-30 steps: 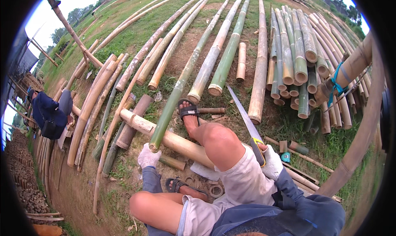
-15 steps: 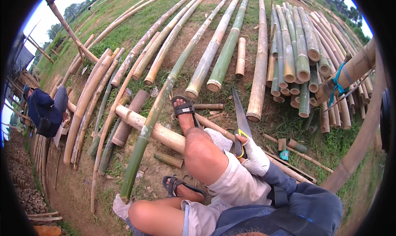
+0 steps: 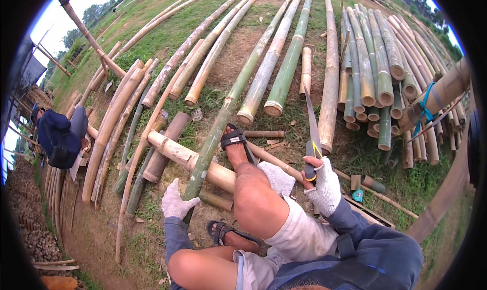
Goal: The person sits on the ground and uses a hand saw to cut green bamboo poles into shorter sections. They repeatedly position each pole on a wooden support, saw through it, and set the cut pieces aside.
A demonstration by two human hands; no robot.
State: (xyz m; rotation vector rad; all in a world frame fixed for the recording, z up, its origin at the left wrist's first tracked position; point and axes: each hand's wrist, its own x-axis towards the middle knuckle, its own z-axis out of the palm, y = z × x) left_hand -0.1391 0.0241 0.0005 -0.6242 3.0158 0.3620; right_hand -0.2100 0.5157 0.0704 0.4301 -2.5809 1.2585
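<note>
My right hand, in a white knit glove with bare fingertips, is closed round the dark and yellow handle of a handsaw. The saw's blade points away, up toward a short pale bamboo piece. My left hand, gloved too, is open with thumb and fingers apart, beside the near end of a long green bamboo pole; whether it touches the pole I cannot tell. That pole lies across a thick pale bamboo log, close to my sandalled foot.
Several long bamboo poles fan out ahead. A stack of cut bamboo stands at right, near a post with a blue tie. A teal tape measure lies by my right arm. Another person bends over at far left.
My left hand has let go of the green pole's near end and moved up and right along it, opening. The saw in my right hand has shifted slightly right and turned more upright.
</note>
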